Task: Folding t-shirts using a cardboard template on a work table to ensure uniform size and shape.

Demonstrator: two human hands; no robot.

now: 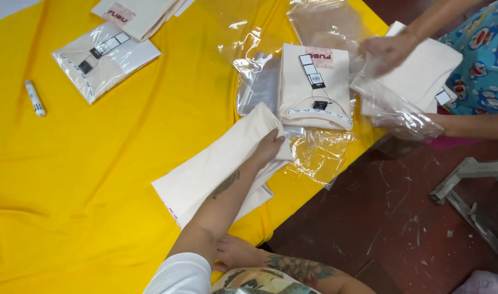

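Grip: left hand [268,148] lies palm-down with fingers curled over the far end of a folded cream cloth [216,169], pressing rather than pinching it.
Right hand: right hand [235,253] rests low against the left forearm near the table edge; fingers loosely spread, holding nothing.
Cloth: long flat fold, soft matte weave, lying on the yellow table cover [96,163], its far end under the fingers.
Handling note: a flat, even palm should keep the layers square; pulling from one corner would likely skew the fold.
Just beyond grip: bagged folded garment [314,87], cream, with hang tags, on crinkled clear plastic bags [320,149], glossy and slippery.
Far right of grip: another person's hand [388,51] on a stack of cream folds in a clear bag.
Far left of grip: second bagged garment [105,60]; white marker [34,98], small cylinder.
Table cover: smooth, faintly creased fabric.
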